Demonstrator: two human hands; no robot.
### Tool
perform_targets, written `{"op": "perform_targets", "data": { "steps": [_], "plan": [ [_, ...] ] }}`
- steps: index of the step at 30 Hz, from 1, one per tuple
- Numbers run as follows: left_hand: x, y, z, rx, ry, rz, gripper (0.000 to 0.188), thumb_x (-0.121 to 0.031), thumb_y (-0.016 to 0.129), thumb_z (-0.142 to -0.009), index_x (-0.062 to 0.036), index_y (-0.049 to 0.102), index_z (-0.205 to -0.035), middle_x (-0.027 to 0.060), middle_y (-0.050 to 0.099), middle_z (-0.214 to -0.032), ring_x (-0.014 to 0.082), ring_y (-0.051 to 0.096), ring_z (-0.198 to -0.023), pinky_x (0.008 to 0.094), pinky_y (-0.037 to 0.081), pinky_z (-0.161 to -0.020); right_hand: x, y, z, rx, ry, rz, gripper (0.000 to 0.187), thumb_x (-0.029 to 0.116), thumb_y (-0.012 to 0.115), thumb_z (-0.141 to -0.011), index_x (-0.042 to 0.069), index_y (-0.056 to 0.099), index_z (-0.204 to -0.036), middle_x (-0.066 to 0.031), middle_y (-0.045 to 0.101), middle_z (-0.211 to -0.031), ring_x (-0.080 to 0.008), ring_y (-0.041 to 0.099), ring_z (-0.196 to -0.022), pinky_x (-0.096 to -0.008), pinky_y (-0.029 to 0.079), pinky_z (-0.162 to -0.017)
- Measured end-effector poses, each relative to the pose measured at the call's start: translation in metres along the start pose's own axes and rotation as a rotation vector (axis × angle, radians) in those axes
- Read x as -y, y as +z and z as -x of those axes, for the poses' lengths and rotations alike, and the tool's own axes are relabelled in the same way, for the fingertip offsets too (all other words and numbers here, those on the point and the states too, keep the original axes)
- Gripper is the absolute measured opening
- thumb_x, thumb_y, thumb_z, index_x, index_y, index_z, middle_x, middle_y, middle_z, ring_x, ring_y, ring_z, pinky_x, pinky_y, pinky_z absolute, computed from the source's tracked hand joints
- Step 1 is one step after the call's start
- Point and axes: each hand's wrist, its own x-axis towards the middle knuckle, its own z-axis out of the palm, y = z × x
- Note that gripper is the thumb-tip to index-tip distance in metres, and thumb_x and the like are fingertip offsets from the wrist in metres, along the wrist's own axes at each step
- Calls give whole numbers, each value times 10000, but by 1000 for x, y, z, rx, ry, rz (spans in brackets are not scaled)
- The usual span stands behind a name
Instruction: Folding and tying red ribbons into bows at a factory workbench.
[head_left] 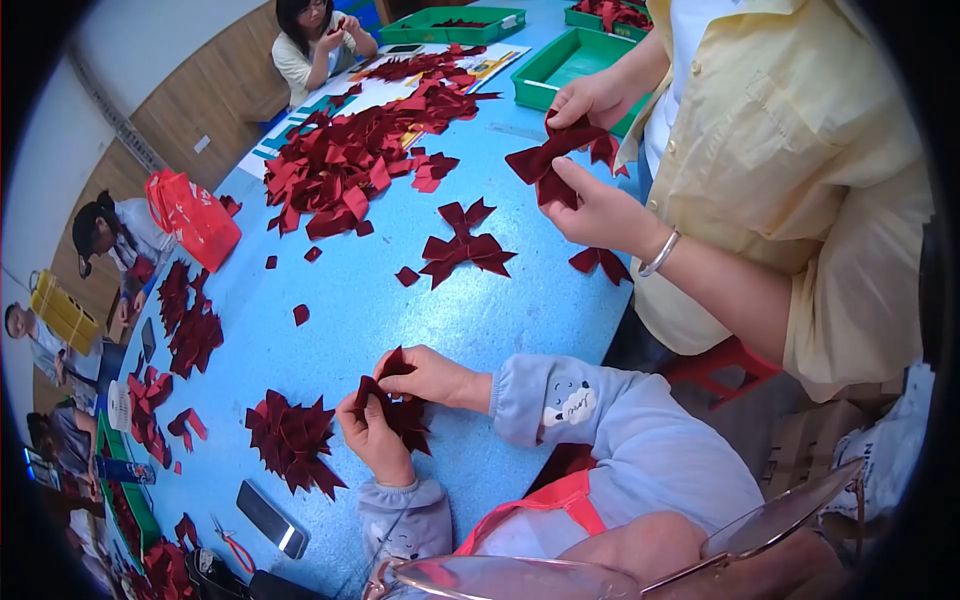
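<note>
Near the table's front edge, my left hand (380, 442) and my right hand (438, 378) are both closed on a dark red velvet ribbon bow (408, 422). The fingers pinch its folds close to the middle and partly hide its shape. Just left of my left hand lies a pile of finished-looking red bows (290, 440). Beyond my hands, a single red bow (465, 245) lies flat on the blue table (400, 310). Pale blue sleeve covers reach to both my wrists.
At the right a co-worker in a yellow shirt (760, 150) holds another red bow (552, 165). A large heap of red ribbon pieces (340, 150) covers the far table. A phone (272, 518), orange-handled pliers (238, 552), green trays (575, 65) and a red bag (195, 218) are around.
</note>
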Motion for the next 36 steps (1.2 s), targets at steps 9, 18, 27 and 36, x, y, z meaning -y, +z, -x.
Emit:
{"op": "perform_targets", "data": {
  "steps": [9,18,27,36],
  "plan": [
    [35,-24,-7,-50,237,-256,86,-58,505,-905,-20,487,-979,41,530,-915,102,506,-795,233,431,-709,-34,5,-14,-21,220,-201,67,82,561,-835,47,583,-888,-4,556,-712,-77,503,-602,-209,412,-516],
    [39,-27,-30,-9,-170,205,88,-94,514,-908,-34,493,-969,42,562,-875,109,545,-738,236,454,-658,-47,-8,-32,51,314,-389,123,179,557,-873,62,563,-838,10,521,-681,-58,446,-532,-199,345,-465],
    [46,-28,-32,-31,-190,131,102,-107,531,-902,-29,509,-964,32,571,-881,102,543,-722,227,446,-637,-47,-13,-39,-77,380,-541,303,339,553,-885,65,534,-757,9,487,-605,-62,407,-477,-199,321,-441],
    [31,26,-40,295,-194,-329,136,-89,565,-859,-18,582,-974,51,586,-878,131,544,-709,250,448,-651,6,-43,33,-421,-409,343,163,92,501,-869,-6,588,-773,-7,534,-674,-98,448,-565,-218,365,-526]
  ]
}}
